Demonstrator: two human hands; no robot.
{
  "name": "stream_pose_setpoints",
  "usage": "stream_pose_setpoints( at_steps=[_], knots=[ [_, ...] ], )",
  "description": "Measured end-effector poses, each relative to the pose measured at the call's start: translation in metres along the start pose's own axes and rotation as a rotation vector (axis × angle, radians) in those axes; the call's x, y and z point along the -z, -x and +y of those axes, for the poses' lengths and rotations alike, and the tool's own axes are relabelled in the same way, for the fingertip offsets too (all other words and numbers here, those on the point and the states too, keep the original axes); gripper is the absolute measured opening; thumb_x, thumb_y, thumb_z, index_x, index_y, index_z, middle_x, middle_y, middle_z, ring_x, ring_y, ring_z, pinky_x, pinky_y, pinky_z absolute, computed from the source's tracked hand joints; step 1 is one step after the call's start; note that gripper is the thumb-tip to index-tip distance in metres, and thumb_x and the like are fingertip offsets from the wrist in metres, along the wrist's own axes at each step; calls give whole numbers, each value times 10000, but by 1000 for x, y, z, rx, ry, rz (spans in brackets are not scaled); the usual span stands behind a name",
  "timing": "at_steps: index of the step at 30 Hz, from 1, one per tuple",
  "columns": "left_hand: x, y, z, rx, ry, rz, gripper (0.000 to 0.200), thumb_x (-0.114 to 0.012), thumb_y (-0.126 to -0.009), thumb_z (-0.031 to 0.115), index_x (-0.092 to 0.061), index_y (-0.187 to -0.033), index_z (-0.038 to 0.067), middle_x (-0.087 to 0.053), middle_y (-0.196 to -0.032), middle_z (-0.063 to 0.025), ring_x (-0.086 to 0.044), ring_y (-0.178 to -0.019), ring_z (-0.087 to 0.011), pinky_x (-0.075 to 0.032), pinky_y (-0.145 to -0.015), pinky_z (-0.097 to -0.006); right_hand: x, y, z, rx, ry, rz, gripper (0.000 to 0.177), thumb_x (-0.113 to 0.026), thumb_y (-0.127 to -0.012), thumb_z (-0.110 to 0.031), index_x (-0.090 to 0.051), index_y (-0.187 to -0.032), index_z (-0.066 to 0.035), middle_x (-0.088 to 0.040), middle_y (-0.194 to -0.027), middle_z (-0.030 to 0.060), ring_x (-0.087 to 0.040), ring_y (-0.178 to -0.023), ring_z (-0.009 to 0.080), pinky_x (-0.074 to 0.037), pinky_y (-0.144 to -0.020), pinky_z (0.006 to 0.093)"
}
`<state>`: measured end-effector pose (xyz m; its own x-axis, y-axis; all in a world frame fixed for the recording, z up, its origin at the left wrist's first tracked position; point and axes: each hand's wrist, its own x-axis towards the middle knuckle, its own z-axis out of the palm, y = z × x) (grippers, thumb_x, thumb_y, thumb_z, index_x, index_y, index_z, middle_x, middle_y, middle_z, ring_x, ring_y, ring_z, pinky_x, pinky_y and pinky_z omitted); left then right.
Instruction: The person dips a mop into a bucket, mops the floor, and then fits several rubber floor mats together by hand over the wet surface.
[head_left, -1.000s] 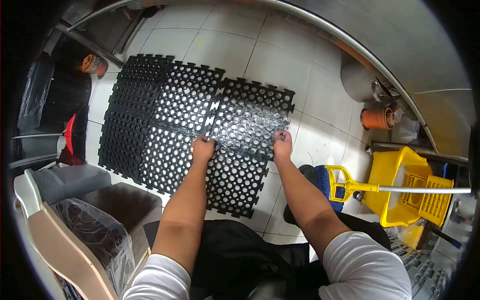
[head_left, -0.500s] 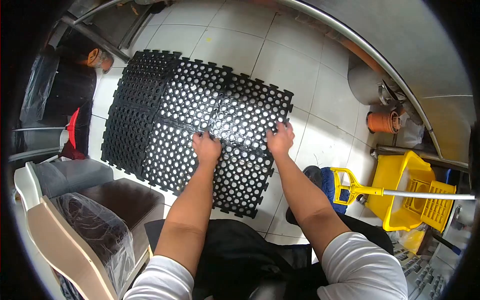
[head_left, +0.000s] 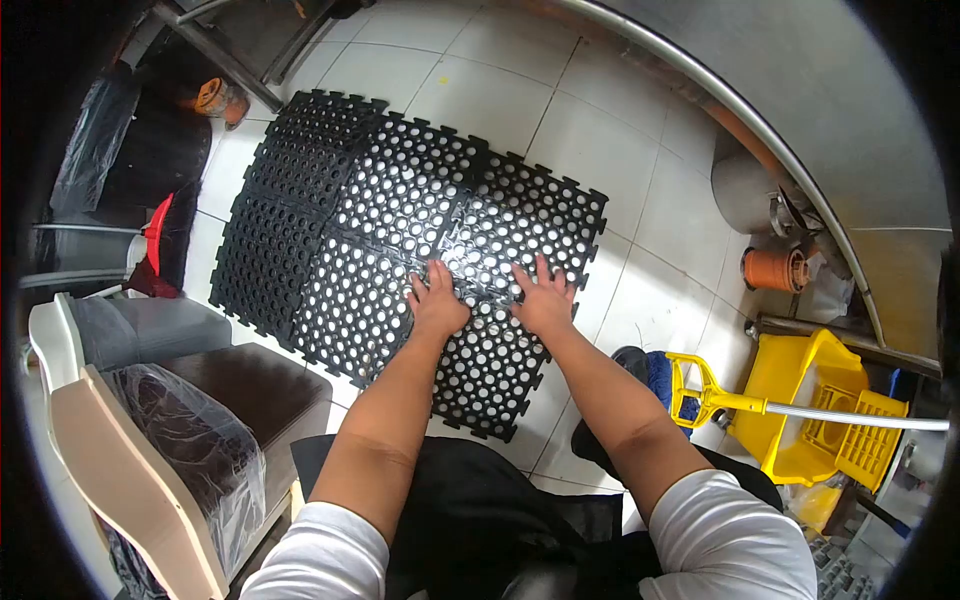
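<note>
A black perforated mat [head_left: 390, 190] made of several interlocking tiles lies on the white tiled floor. My left hand [head_left: 436, 300] rests on it near a seam at the middle, fingers spread. To the right, my right hand [head_left: 543, 298] is also on the mat, close to its right edge, with the fingers apart. Neither hand holds anything. White floor shows through the holes.
A chair [head_left: 140, 460] with plastic wrap stands at the lower left, a red brush [head_left: 158, 235] behind it. At right are a yellow mop bucket [head_left: 790, 400], a yellow-framed mop [head_left: 705, 390], an orange foot [head_left: 775, 269] and a metal pot [head_left: 750, 195].
My left hand has shifted right and its fingers have spread flat. My right hand has moved slightly left and down from the mat's right edge. The whole view has shifted a little.
</note>
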<state>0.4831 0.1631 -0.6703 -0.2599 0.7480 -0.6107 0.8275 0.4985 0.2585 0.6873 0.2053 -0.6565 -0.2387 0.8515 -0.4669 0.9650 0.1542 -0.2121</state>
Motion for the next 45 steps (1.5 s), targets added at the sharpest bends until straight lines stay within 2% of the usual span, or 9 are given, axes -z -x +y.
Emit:
stream_pose_setpoints(
  at_steps=[3, 7, 17, 19, 27, 33, 35, 37, 45],
  knots=[
    [10, -3, 10, 37, 22, -42, 993, -644, -915, 296, -56, -1690, 96, -42, -1775, -62, -34, -1596, -483, -101, -1288, -593, -12, -8, 17, 85, 22, -16, 894, -819, -815, -404, -386, -1596, -439, -163, -1753, 82, -243, -1527, 494, -288, -1195, 640],
    [2, -5, 8, 48, 69, 28, 961, -656, -924, 307, -106, -1682, 92, -65, -1772, -63, -55, -1592, -488, -126, -1277, -617, -5, -9, 24, 227, 21, -3, 909, -857, -794, -249, -426, -1572, -433, -212, -1746, 38, -283, -1462, 569, -307, -1187, 620],
    [16, -4, 8, 101, 122, -34, 1083, -679, -863, 200, 17, -1687, 95, 28, -1777, -69, -40, -1614, -423, -105, -1273, -634, -6, -23, 8, 156, 5, 21, 736, -730, -821, -191, -553, -1498, -417, -307, -1718, 15, -372, -1421, 515, -278, -1203, 574],
    [16, -2, 10, 128, 70, -39, 1081, -672, -864, 184, 24, -1686, 93, 27, -1777, -73, -35, -1617, -414, -104, -1274, -627, -1, -25, 7, 147, -64, 9, 703, -743, -791, -175, -611, -1440, -411, -398, -1668, 14, -432, -1376, 494, -296, -1184, 564],
    [17, 2, 12, 137, -104, -91, 1044, -600, -891, 219, 66, -1687, 108, 68, -1778, -54, 50, -1604, -464, -66, -1269, -645, 12, -25, 6, 166, 92, -108, 778, -744, -822, -263, -485, -1540, -411, -277, -1725, 32, -394, -1420, 556, -366, -1155, 632],
    [7, 4, -17, 64, 60, -48, 1044, -639, -859, 153, -8, -1688, 95, -3, -1777, -89, 32, -1608, -451, -59, -1278, -624, 7, -25, -1, 118, 83, -119, 795, -749, -824, -297, -460, -1554, -418, -280, -1717, 41, -408, -1402, 551, -394, -1142, 617],
    [-37, -2, -67, -84, 366, 293, 966, -624, -874, 100, -98, -1684, 90, -73, -1768, -111, -37, -1617, -409, -93, -1295, -561, 9, -22, -1, 136, 88, -107, 797, -758, -825, -317, -457, -1556, -422, -274, -1718, 37, -412, -1396, 526, -411, -1125, 604],
    [-43, 17, -63, -4, 259, 340, 897, -605, -895, 83, -158, -1673, 81, -123, -1758, -123, -95, -1616, -373, -118, -1301, -519, 13, -24, -2, 118, 94, -151, 807, -776, -828, -331, -451, -1560, -431, -255, -1727, 35, -408, -1391, 494, -407, -1126, 574],
    [-30, 25, -28, -104, 25, 232, 906, -632, -913, 190, -159, -1687, 205, -96, -1767, -67, -54, -1588, -501, -104, -1272, -641, 7, -27, -8, 129, 89, -48, 806, -791, -834, -347, -456, -1561, -442, -281, -1720, 44, -441, -1343, 456, -387, -1134, 535]
  ],
)
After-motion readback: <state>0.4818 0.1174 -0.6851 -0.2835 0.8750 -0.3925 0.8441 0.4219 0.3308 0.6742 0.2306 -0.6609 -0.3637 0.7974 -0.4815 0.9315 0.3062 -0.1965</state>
